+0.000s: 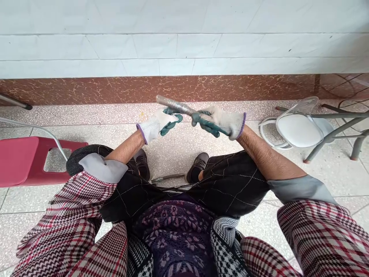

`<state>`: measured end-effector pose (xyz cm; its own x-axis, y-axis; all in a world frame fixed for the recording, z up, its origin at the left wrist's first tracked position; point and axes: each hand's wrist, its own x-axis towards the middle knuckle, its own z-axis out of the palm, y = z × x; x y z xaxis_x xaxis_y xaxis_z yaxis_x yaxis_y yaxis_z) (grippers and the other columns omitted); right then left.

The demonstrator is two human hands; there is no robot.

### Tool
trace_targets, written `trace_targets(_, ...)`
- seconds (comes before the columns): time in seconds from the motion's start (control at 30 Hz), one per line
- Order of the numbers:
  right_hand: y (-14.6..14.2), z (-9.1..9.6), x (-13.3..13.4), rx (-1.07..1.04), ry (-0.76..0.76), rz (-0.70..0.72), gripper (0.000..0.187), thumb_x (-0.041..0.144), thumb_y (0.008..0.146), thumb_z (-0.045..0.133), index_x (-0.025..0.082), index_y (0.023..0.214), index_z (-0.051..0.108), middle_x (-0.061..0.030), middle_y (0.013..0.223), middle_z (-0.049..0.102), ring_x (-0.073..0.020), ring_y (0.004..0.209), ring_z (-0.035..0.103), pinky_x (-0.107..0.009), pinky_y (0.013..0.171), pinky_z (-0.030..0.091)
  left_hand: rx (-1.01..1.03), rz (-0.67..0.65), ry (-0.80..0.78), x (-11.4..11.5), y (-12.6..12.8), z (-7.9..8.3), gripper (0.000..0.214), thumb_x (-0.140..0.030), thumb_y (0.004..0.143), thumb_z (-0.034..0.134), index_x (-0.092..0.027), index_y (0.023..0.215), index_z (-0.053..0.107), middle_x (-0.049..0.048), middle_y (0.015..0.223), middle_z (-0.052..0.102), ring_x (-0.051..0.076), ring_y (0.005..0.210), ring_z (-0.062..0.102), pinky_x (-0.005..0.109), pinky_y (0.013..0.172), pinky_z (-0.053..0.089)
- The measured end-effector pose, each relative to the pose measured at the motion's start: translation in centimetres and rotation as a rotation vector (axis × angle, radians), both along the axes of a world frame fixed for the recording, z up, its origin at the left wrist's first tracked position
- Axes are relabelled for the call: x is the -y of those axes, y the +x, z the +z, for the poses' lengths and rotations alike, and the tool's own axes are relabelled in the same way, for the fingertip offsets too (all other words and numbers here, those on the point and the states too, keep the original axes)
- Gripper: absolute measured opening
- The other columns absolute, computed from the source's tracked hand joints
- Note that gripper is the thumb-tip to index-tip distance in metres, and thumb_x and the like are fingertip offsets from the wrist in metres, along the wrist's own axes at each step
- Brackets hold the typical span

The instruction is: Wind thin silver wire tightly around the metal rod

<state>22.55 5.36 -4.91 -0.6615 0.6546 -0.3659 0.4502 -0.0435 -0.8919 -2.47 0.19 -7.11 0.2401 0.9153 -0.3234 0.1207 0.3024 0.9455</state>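
Both my hands wear white knit gloves with green-coated fingers and purple cuffs. A stick (pixel 175 104) wound with shiny wire or film slants between them, in front of the wall's base. My right hand (pixel 215 120) is closed around its lower right end, which the fingers partly hide. My left hand (pixel 165 121) is just under the stick's middle, thumb and fingers apart. Whether the left thumb touches the stick, I cannot tell. On the floor between my shoes lies a similar thin rod (pixel 168 177) with a shiny section.
A red plastic stool (pixel 25 159) stands by my left knee, with a metal leg (pixel 43 127) over it. To the right are a white-seated chair (pixel 300 130) and grey metal legs (pixel 346 127). A tiled wall (pixel 184 46) with a brown skirting (pixel 129 90) rises ahead.
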Motion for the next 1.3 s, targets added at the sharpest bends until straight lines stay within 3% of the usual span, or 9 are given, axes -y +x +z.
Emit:
trace_targets(0.1,0.0,-0.9,-0.2,-0.189,-0.251,0.165,0.051,0.069,0.107,0.069,0.018,0.104,0.070,0.0086,0.054,0.042,-0.0105,0.037,0.033,-0.022,0.031,0.036,0.136,0.037,-0.028,0.4,-0.1,0.8,0.020,-0.019,0.091,0.078,-0.019,0.110,0.072,-0.0109,0.058,0.046,0.005,0.040,0.031,0.022,0.041,0.022)
trace_targets(0.2,-0.5,-1.0,-0.4,-0.264,-0.313,0.269,0.060,0.076,0.104,0.070,0.017,0.115,0.069,0.0084,0.055,0.046,-0.0117,0.037,0.037,-0.024,0.031,0.040,0.281,0.042,-0.013,0.8,-0.1,1.4,0.039,-0.013,0.089,0.075,-0.018,0.127,0.073,-0.0113,0.063,0.047,0.005,0.041,0.033,0.019,0.042,0.024)
trace_targets(0.27,-1.0,-0.9,-0.2,-0.260,-0.225,0.212,0.062,0.076,0.101,0.074,0.017,0.118,0.068,0.0026,0.063,0.059,-0.0146,0.042,0.049,-0.026,0.034,0.047,0.263,0.069,0.014,0.7,-0.1,1.3,0.033,-0.012,0.089,0.074,-0.017,0.121,0.074,-0.0116,0.060,0.045,0.005,0.041,0.034,0.018,0.042,0.024)
trace_targets(0.37,-2.0,-0.6,0.5,-0.207,0.050,0.020,0.043,0.062,0.103,0.076,0.020,0.111,0.068,-0.0051,0.083,0.069,-0.0170,0.058,0.061,-0.026,0.042,0.053,0.166,0.132,0.006,0.3,0.3,0.6,0.008,-0.013,0.091,0.072,-0.019,0.093,0.069,-0.0116,0.053,0.041,0.006,0.039,0.031,0.019,0.040,0.024)
trace_targets(0.5,-2.5,-0.1,1.3,-0.098,0.486,-0.141,0.032,0.047,0.109,0.070,0.023,0.090,0.063,-0.0027,0.076,0.058,-0.0157,0.063,0.050,-0.023,0.046,0.043,0.035,0.196,-0.011,-0.1,0.9,0.9,0.035,-0.014,0.092,0.073,-0.024,0.070,0.048,-0.0095,0.051,0.041,0.005,0.039,0.031,0.020,0.038,0.023)
trace_targets(0.67,-2.2,1.3,1.7,-0.255,0.216,-0.216,0.056,0.076,0.100,0.072,0.024,0.085,0.060,0.0013,0.065,0.052,-0.0123,0.047,0.040,-0.025,0.035,0.032,0.152,0.031,0.014,0.1,0.5,2.4,0.007,-0.017,0.088,0.070,-0.020,0.089,0.064,-0.0074,0.061,0.052,0.005,0.041,0.034,0.021,0.040,0.024)
trace_targets(0.8,-1.9,1.9,1.7,-0.355,0.085,-0.145,0.061,0.082,0.092,0.076,0.027,0.078,0.055,0.0048,0.056,0.042,-0.0117,0.039,0.034,-0.028,0.032,0.026,0.123,-0.010,0.056,0.0,-0.3,2.5,0.011,-0.022,0.086,0.077,-0.016,0.094,0.071,-0.0044,0.062,0.056,0.006,0.042,0.037,0.021,0.041,0.023)
trace_targets(0.97,-1.6,2.0,1.0,-0.314,0.088,-0.220,0.045,0.072,0.097,0.073,0.027,0.093,0.066,0.0035,0.056,0.043,-0.0160,0.043,0.036,-0.031,0.035,0.026,0.093,-0.028,0.109,0.1,-0.8,2.5,0.017,-0.028,0.085,0.082,-0.015,0.093,0.076,-0.0043,0.056,0.052,0.006,0.041,0.034,0.021,0.039,0.022)
trace_targets(1.3,0.0,2.3,0.1,-0.268,0.075,-0.295,0.046,0.075,0.099,0.069,0.030,0.103,0.073,-0.0020,0.060,0.053,-0.0209,0.047,0.038,-0.037,0.038,0.036,0.158,0.070,0.161,0.6,-0.7,3.0,0.018,-0.029,0.083,0.079,-0.016,0.096,0.077,-0.0079,0.056,0.047,0.005,0.036,0.029,0.020,0.034,0.021)
